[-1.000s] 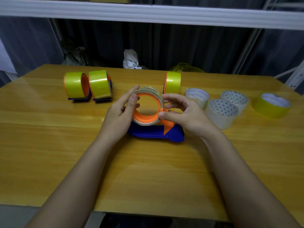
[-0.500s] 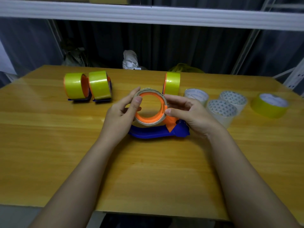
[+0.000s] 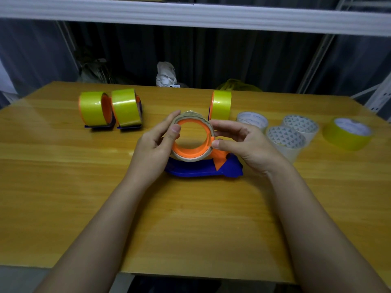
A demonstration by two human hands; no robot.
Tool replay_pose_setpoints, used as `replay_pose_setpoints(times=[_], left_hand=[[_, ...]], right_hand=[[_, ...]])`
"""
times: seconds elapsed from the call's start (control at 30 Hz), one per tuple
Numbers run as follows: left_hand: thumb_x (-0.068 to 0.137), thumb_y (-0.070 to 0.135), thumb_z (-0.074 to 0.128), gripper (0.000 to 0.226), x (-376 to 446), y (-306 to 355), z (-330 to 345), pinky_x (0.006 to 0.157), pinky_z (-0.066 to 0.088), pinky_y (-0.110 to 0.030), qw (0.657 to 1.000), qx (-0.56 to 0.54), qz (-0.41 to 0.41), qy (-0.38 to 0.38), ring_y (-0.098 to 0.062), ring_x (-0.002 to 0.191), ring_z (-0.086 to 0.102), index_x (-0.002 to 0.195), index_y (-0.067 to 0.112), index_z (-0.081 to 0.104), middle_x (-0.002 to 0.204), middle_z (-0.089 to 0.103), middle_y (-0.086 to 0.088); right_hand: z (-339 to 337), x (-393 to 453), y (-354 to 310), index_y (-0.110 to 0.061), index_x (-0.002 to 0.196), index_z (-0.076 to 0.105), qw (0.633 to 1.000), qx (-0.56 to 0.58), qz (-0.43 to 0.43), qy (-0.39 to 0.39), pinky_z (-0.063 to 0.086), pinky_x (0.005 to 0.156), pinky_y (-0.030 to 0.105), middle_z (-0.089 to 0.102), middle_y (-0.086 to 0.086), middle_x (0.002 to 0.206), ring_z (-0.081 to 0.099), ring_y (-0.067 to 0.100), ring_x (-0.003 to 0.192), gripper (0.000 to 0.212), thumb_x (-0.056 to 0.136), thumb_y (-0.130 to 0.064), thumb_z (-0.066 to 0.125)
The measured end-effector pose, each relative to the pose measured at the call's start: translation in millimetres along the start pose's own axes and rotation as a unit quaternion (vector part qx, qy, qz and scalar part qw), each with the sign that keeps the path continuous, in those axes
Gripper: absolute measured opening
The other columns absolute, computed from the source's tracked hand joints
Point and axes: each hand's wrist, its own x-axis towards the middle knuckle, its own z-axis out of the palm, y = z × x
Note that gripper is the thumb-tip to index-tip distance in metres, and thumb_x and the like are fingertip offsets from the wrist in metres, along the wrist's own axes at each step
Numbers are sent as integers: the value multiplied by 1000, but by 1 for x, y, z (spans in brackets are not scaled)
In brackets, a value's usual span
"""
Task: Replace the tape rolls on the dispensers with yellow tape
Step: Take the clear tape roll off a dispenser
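Head view, largest first: wooden worktop (image 3: 63, 187), glossy, running edge to edge, wide bare stretch along the near edge around both forearms. Behind the far edge, dark curtains (image 3: 232, 56) and a white shelf beam (image 3: 190, 15) overhead.

Mid-worktop, a blue dispenser (image 3: 201, 169) with orange hub (image 3: 191, 152), carrying a thin, nearly spent clear roll (image 3: 186, 160), tilted toward the camera. Left hand (image 3: 152, 149) gripping the roll's left rim, thumb on the front face, fingers curled behind. Right hand (image 3: 247, 144) pinching the roll's right rim between thumb and fingers.

Toward the far left corner, two dispensers loaded with yellow tape (image 3: 93, 111) (image 3: 125, 106), side by side, nearly touching. Third loaded dispenser (image 3: 221, 104) just behind the hands.

Toward the right edge, three clear rolls (image 3: 251, 120) (image 3: 285, 138) (image 3: 301, 125) lying flat, clustered; one loose yellow roll (image 3: 347, 134) flat beyond them.
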Motion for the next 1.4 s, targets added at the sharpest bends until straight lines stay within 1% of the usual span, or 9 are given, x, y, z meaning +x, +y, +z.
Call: replay_pose_setpoints(times=[0.17,0.33,0.53,0.7,0.83,1.0,1.17,1.27,1.4], left_hand=[[90,50,45,49,-1,0,-1,103,45,-40,1000,4,7,-1,-4,123,51,138,38,44,133,55,14],[92,46,43,50,-1,2,1,106,42,-37,1000,16,10,-5,-3,124,49,141,35,42,132,54,15],[98,35,42,42,0,0,2,97,47,-27,999,35,15,2,13,103,56,140,31,43,112,58,23],[99,33,42,41,0,-3,3,93,47,-26,999,32,27,6,8,104,57,139,28,45,116,59,22],[100,30,42,40,1,-4,4,92,47,-21,999,34,32,8,7,106,58,139,25,46,120,58,20],[99,32,42,39,-1,-3,7,90,46,-14,999,37,34,13,9,106,56,137,27,46,117,58,20],[90,45,43,51,-3,1,9,91,48,-18,999,41,27,12,2,112,56,139,30,43,120,57,18],[96,38,44,43,-4,2,9,89,48,-16,998,53,28,17,3,110,56,138,32,43,116,55,24],[97,32,47,41,-4,4,11,83,46,-9,998,63,25,19,14,104,53,138,32,42,109,53,28]], right_hand=[[4,1,3,-14,118,63,1000,3,-14,12,50,94,25,67,5,118,60,16,114,46,76,0,74],[4,-1,1,-11,118,64,1000,8,-22,13,51,90,21,67,3,117,61,10,112,46,74,0,75],[6,1,5,-12,117,64,999,-9,-23,20,53,90,24,65,4,117,60,12,111,48,71,-5,79],[9,1,6,-16,116,60,1000,-2,-23,13,49,96,23,62,5,119,59,13,112,52,69,-5,79],[10,0,4,-18,116,58,1000,-10,-21,8,48,95,19,62,0,119,61,10,110,52,70,-4,79],[13,0,5,-30,114,59,998,-56,-14,23,49,94,28,60,-12,117,59,6,108,52,69,-16,82],[15,1,6,-30,111,59,998,-50,-22,35,49,80,14,60,-12,116,60,5,108,49,70,-17,82],[16,1,7,-27,113,61,997,-49,-34,41,50,85,18,61,-9,117,60,7,109,49,70,-16,83],[17,0,6,-26,116,61,996,-68,-46,46,50,88,17,61,-9,119,59,5,109,50,71,-18,82]])
